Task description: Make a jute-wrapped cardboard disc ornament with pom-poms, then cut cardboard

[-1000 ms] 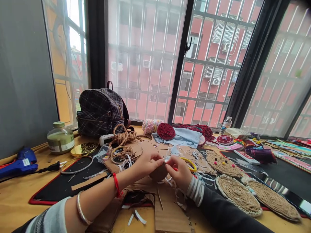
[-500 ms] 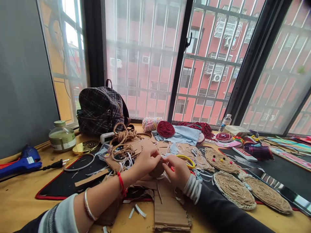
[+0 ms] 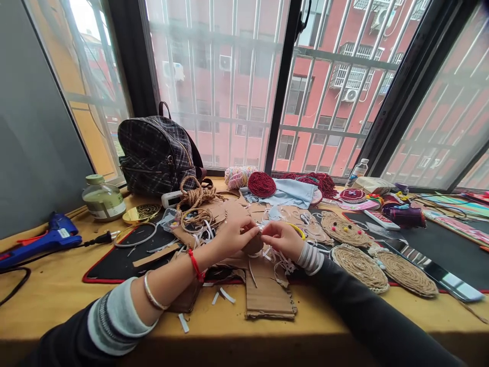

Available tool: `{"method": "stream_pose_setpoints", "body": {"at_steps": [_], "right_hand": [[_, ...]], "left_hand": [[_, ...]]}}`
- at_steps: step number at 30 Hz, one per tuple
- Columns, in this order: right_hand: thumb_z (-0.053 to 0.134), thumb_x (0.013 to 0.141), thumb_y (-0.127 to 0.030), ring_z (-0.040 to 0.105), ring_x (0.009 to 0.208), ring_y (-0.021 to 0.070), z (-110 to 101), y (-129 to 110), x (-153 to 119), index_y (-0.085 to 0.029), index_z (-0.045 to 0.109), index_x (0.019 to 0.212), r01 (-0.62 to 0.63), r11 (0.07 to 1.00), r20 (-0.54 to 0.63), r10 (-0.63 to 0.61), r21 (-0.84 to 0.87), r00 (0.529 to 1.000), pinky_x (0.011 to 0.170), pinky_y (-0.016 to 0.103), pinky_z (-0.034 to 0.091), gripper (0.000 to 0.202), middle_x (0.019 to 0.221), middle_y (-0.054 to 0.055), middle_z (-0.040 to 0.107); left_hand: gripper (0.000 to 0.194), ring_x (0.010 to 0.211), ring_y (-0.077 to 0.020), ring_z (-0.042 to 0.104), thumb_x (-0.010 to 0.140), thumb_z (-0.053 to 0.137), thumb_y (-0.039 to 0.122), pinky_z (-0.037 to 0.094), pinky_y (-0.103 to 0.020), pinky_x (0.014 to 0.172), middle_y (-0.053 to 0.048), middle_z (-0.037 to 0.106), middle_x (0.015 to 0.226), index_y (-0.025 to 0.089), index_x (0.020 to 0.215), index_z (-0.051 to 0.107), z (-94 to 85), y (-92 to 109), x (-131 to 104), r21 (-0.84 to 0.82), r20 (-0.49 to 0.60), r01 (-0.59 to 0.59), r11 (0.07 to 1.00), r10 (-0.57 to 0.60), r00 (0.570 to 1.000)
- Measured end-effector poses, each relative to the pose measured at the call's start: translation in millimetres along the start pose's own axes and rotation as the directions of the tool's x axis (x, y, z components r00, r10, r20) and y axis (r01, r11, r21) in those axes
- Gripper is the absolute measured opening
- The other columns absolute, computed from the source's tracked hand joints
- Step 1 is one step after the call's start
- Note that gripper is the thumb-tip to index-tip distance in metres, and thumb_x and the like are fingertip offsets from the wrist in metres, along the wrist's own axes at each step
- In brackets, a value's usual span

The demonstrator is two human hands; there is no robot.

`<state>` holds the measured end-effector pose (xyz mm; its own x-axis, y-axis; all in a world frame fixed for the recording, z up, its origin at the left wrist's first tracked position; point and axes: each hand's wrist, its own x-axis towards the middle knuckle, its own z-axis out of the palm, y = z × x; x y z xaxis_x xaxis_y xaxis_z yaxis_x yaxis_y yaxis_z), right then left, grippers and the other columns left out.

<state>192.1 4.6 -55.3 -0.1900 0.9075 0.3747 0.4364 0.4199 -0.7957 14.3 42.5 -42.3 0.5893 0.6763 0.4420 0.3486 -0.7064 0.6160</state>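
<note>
Apparently to keep it steady, both hands meet at the upper edge of a small, rounded, brown piece of uncertain material, which sits at the middle of the workspace, above the cardboard. The left hand pinches that edge between thumb and fingers; the right hand curls in from the opposite side, its fingertips close to the left's, but whether it grips the piece or a thin strand cannot be told. Coming from both sides likely stops the piece from turning.

Nearest the person lies a flat, brown corrugated-cardboard strip, with narrow white scraps beside it. A yellow ring shows partly behind the right hand. To the right, a round, tan coiled-cord disc with a pale trim lies flat, perhaps set aside to leave elbow room. Beyond the left hand sits a loose bundle of brown twine, seemingly within reach. At the far left, a blue plastic glue gun rests on the yellow wooden desk, probably to keep its black cord outside the clutter.
</note>
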Motion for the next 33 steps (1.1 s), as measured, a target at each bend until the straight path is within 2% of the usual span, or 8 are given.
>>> {"method": "stream_pose_setpoints", "body": {"at_steps": [6, 13, 18, 23, 28, 33], "right_hand": [[0.057, 0.073, -0.042, 0.055, 0.061, 0.0142, 0, -1, -4, -0.015, 0.06, 0.077, -0.022, 1.0, 0.108, 0.021, 0.017, 0.994, 0.057, 0.027, 0.045, 0.028, 0.068, 0.002, 0.061], [0.056, 0.074, -0.037, 0.051, 0.057, 0.0141, 1, -3, -9, -0.016, 0.058, 0.069, 0.056, 0.994, 0.088, -0.048, -0.092, 0.995, 0.053, 0.026, 0.042, 0.022, 0.061, 0.001, 0.057], [0.051, 0.079, -0.04, 0.053, 0.059, 0.0154, 4, -1, -8, -0.016, 0.059, 0.073, 0.112, 0.985, 0.096, -0.1, -0.132, 0.99, 0.053, 0.027, 0.043, 0.026, 0.063, 0.003, 0.058], [0.042, 0.084, -0.043, 0.051, 0.057, 0.016, 7, -1, -8, -0.018, 0.055, 0.066, 0.203, 0.955, 0.117, -0.181, -0.216, 0.977, 0.053, 0.028, 0.042, 0.034, 0.059, 0.002, 0.056], [0.043, 0.084, -0.042, 0.053, 0.062, 0.0175, 8, 0, -9, -0.017, 0.059, 0.073, 0.213, 0.947, 0.129, -0.187, -0.238, 0.974, 0.056, 0.029, 0.043, 0.032, 0.067, 0.004, 0.06], [0.04, 0.086, -0.047, 0.051, 0.062, 0.0171, 7, -4, -10, -0.017, 0.059, 0.07, 0.239, 0.935, 0.151, -0.205, -0.261, 0.967, 0.057, 0.029, 0.041, 0.039, 0.065, 0.004, 0.059]], "left_hand": [[0.024, 0.072, -0.0155, 0.056, 0.084, 0.045, 0.031, 0.041, -0.025, 0.066, -0.003, 0.065, 0.077, 0.015, 0.083, 0.064, -0.9, 2, -3, 0.064, 0.029, -0.104, 0.993, 0.102, 0.994], [0.015, 0.07, -0.0149, 0.054, 0.081, 0.05, 0.025, 0.04, -0.024, 0.065, -0.001, 0.062, 0.072, 0.016, 0.077, 0.061, -1.8, 6, -7, 0.092, 0.015, -0.078, 0.993, 0.077, 0.997], [0.014, 0.068, -0.0137, 0.053, 0.082, 0.049, 0.024, 0.039, -0.023, 0.062, -0.001, 0.061, 0.072, 0.016, 0.08, 0.06, -1.6, 8, -9, 0.141, 0.001, -0.091, 0.986, 0.092, 0.996], [0.014, 0.064, -0.0139, 0.052, 0.082, 0.05, 0.024, 0.038, -0.024, 0.057, -0.001, 0.061, 0.07, 0.017, 0.077, 0.06, -2.9, 7, -10, 0.194, -0.016, -0.103, 0.976, 0.109, 0.994], [0.013, 0.065, -0.014, 0.052, 0.081, 0.051, 0.024, 0.037, -0.024, 0.058, -0.001, 0.061, 0.068, 0.017, 0.074, 0.06, -4.5, 12, -12, 0.217, -0.01, -0.125, 0.968, 0.13, 0.991], [0.014, 0.064, -0.0143, 0.052, 0.081, 0.051, 0.025, 0.036, -0.025, 0.058, -0.002, 0.062, 0.068, 0.017, 0.074, 0.06, -4.3, 14, -13, 0.215, -0.002, -0.127, 0.968, 0.131, 0.991]]}}
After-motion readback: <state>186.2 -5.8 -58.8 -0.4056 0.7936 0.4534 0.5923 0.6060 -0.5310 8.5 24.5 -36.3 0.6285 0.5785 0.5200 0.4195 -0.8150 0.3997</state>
